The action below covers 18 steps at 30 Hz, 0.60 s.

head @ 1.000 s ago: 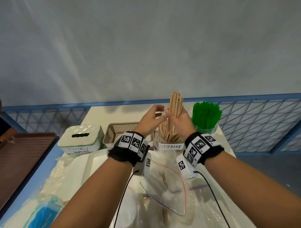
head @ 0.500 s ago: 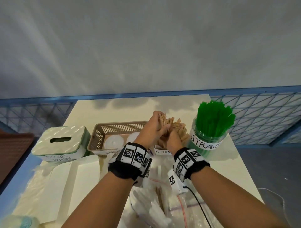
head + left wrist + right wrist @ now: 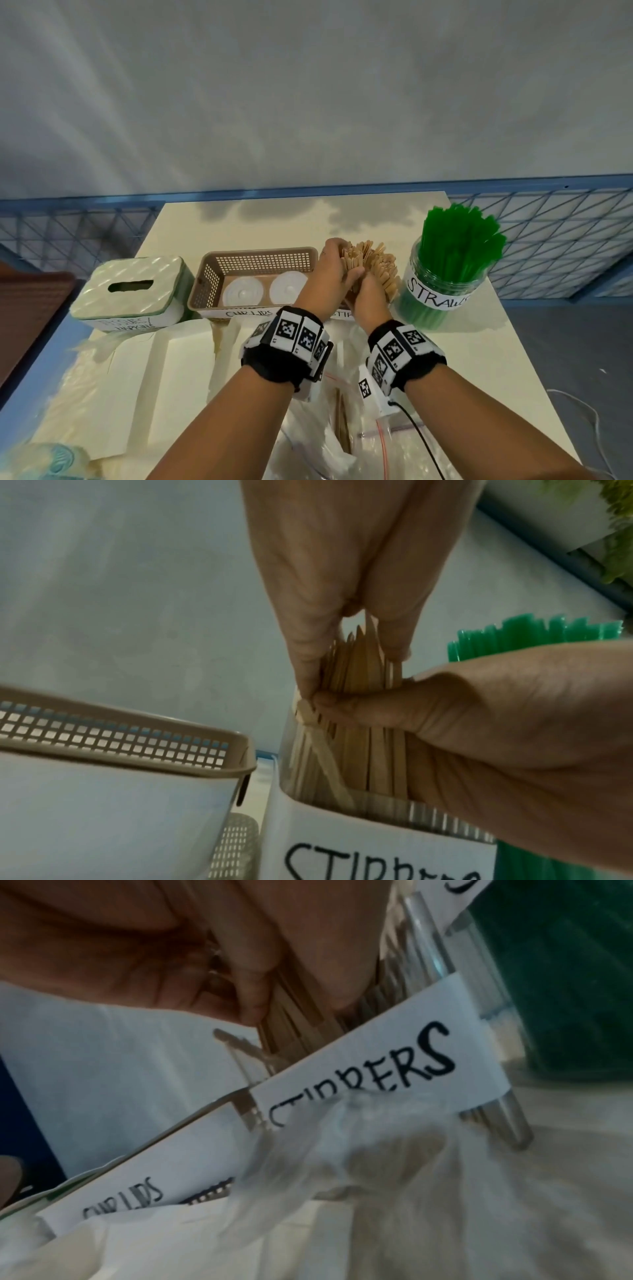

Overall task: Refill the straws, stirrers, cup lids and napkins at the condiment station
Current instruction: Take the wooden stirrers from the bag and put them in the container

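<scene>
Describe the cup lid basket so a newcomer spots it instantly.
On the cream table, look along the back row of containers. Between the green-and-white tissue box and the wooden stirrers sits the basket: the only tan, perforated one, holding two white lids.

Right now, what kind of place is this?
Probably a mock café condiment station: hand-labelled holders on one table, a jar of green straws, a stirrers box and a cup-lids basket.

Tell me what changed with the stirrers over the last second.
The bundle of wooden stirrers, held upright above the holder a second ago, has gone down into the stirrer holder and fanned out. Both hands came down with it: the left hand and right hand still grip the stirrers. The straw jar, cup lid basket and tissue box have not moved.
</scene>
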Available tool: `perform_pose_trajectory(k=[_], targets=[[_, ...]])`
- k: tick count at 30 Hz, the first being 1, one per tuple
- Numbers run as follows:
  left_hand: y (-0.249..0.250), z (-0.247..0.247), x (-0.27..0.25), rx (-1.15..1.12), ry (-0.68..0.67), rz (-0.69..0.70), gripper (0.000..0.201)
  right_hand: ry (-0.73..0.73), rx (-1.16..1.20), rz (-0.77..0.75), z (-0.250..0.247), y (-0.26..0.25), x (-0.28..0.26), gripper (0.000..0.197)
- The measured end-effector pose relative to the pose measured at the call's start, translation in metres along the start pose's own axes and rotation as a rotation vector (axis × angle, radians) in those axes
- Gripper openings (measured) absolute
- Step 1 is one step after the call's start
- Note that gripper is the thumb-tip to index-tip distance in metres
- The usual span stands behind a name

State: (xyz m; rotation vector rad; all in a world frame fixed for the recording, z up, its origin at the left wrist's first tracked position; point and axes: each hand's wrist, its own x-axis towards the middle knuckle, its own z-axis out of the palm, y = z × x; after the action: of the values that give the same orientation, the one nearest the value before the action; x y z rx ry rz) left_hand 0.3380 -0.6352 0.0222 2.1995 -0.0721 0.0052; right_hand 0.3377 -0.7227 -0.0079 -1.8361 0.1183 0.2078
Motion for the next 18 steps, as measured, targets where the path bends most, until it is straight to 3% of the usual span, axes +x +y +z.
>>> perform_pose_trajectory(k=[1, 4, 8, 11, 15, 18], targets=[[-0.001, 0.000, -0.002, -0.016, 0.011, 0.021, 0.055, -0.043, 0.114, 0.072, -0.003, -0.002, 0.001, 0.025], [0.001, 0.004, -0.009, 0.083, 0.000, 0.100, 0.064, -0.127, -0.049, 0.080, -0.011, -0.002, 0.003, 0.023], [0.001, 0.009, -0.009, 0.165, 0.007, 0.212, 0.059, -0.154, -0.287, -0.009, -0.020, -0.007, 0.000, 0.030], [-0.002, 0.009, -0.007, 0.241, -0.039, 0.262, 0.045, -0.076, -0.348, -0.072, -0.019, -0.003, -0.002, 0.034], [-0.008, 0.008, -0.008, 0.288, -0.069, 0.239, 0.045, 0.049, -0.223, -0.167, -0.016, -0.003, -0.006, 0.042], [-0.003, 0.002, -0.010, 0.316, -0.086, 0.229, 0.046, 0.066, -0.206, -0.226, -0.019, -0.006, -0.014, 0.060]])
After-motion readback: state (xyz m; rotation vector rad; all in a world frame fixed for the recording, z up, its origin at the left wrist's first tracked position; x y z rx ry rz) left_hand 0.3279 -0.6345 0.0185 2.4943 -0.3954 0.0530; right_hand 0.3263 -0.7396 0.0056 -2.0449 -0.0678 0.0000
